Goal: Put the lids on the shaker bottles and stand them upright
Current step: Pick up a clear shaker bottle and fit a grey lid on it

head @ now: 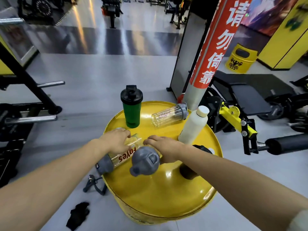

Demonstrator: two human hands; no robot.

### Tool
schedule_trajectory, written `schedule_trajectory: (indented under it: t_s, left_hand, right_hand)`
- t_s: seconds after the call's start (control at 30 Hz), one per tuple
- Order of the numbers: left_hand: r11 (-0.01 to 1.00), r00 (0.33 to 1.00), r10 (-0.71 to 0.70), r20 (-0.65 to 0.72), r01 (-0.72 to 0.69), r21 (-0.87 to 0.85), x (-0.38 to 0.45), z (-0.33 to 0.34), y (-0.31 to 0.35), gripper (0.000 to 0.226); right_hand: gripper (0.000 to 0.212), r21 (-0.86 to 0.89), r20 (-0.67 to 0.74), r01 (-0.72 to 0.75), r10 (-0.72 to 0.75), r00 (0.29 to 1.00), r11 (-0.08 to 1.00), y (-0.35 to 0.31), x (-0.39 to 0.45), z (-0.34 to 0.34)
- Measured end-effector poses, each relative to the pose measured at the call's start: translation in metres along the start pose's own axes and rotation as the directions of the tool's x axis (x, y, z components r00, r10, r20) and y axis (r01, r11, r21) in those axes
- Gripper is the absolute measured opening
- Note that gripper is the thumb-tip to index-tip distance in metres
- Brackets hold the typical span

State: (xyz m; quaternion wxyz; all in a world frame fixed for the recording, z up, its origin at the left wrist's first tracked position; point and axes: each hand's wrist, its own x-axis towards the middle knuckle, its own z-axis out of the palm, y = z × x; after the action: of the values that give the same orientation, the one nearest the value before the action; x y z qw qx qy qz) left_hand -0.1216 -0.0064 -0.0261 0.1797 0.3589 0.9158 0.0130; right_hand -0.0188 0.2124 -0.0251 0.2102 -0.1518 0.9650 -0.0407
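Observation:
My left hand (116, 140) grips a clear shaker bottle (124, 156) with red lettering. It lies on its side on the yellow drum top (166, 189), its grey lid (105, 164) at the drum's left edge. My right hand (165, 149) holds a second clear bottle, mostly hidden, whose grey lid (145, 161) faces me. A green shaker (131, 112) with a black lid stands upright at the back. Another clear shaker (167, 115) with a grey lid lies on its side behind it to the right. A white bottle (194, 125) stands on the right.
A black item (202, 149) and a dark object (188, 171) sit partly hidden by my right forearm. Black gloves (78, 214) and a strap (95, 184) lie on the floor left of the drum. A red pillar (211, 47) and gym machines surround it.

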Motion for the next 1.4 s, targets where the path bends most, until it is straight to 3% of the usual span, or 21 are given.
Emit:
schedule_trajectory:
  t_s: [0.1, 0.17, 0.23, 0.3, 0.47, 0.53, 0.63, 0.8, 0.87, 0.97, 1.03, 1.13, 1.4]
  left_hand:
    - [0.997, 0.999, 0.040, -0.034, -0.042, -0.062, 0.003, -0.005, 0.003, 0.047]
    - [0.984, 0.994, 0.080, -0.079, -0.092, -0.153, 0.002, -0.006, 0.011, 0.028]
    - [0.958, 0.991, 0.090, -0.099, -0.114, -0.264, 0.002, -0.006, 0.022, 0.012]
    - [0.918, 0.993, 0.109, -0.042, -0.116, -0.379, 0.003, -0.007, 0.032, 0.020]
    - [0.804, 0.998, 0.056, 0.025, -0.030, -0.594, 0.007, -0.003, 0.038, 0.062]
    - [0.781, 0.998, 0.050, 0.032, -0.019, -0.624, 0.008, 0.001, 0.039, 0.066]
    - [0.770, 0.999, 0.043, 0.012, -0.025, -0.637, 0.010, 0.004, 0.042, 0.067]
    - [0.769, 0.999, 0.051, 0.016, -0.029, -0.639, 0.010, 0.005, 0.046, 0.058]
    - [0.785, 0.998, 0.064, 0.005, -0.047, -0.617, 0.008, 0.006, 0.045, 0.056]
    - [0.815, 0.999, 0.030, -0.022, -0.037, -0.578, 0.006, 0.007, 0.034, 0.050]
    - [0.826, 1.000, -0.001, -0.031, -0.017, -0.563, 0.004, 0.006, 0.023, 0.044]
    - [0.843, 0.998, -0.030, -0.064, -0.009, -0.538, 0.001, 0.004, 0.008, 0.037]
    - [0.832, 0.986, -0.136, -0.094, 0.062, -0.551, -0.018, 0.013, -0.023, 0.028]
  right_hand:
    - [0.108, 0.380, 0.001, -0.172, 0.186, 0.983, 0.909, 0.002, -0.003, -0.003]
    - [0.100, 0.679, 0.045, -0.240, 0.288, 0.957, 0.694, -0.002, -0.007, -0.002]
    - [0.086, 0.855, 0.112, -0.260, 0.330, 0.937, 0.449, -0.006, -0.010, 0.003]
    - [0.072, 0.909, 0.143, -0.258, 0.338, 0.930, 0.328, -0.007, -0.008, 0.011]
    - [0.072, 0.968, 0.127, -0.205, 0.421, 0.898, 0.145, -0.006, -0.008, 0.009]
    - [0.057, 0.977, 0.125, -0.189, 0.445, 0.887, 0.102, -0.007, -0.009, 0.008]
    - [0.062, 0.982, 0.132, -0.185, 0.540, 0.831, 0.045, -0.013, -0.009, 0.011]
    - [0.058, 0.966, 0.088, -0.225, 0.662, 0.745, 0.125, -0.019, -0.008, 0.019]
    - [0.050, 0.940, 0.145, -0.313, 0.679, 0.720, 0.132, -0.021, -0.010, 0.019]
    - [0.022, 0.844, 0.284, -0.511, 0.672, 0.684, 0.164, -0.024, -0.018, 0.019]
    - [0.027, 0.794, 0.339, -0.569, 0.620, 0.708, 0.216, -0.030, -0.022, 0.019]
    - [0.035, 0.698, 0.319, -0.573, 0.531, 0.785, 0.429, -0.041, -0.016, 0.020]
    - [0.054, 0.690, 0.196, -0.448, 0.449, 0.871, 0.568, -0.075, 0.008, 0.001]
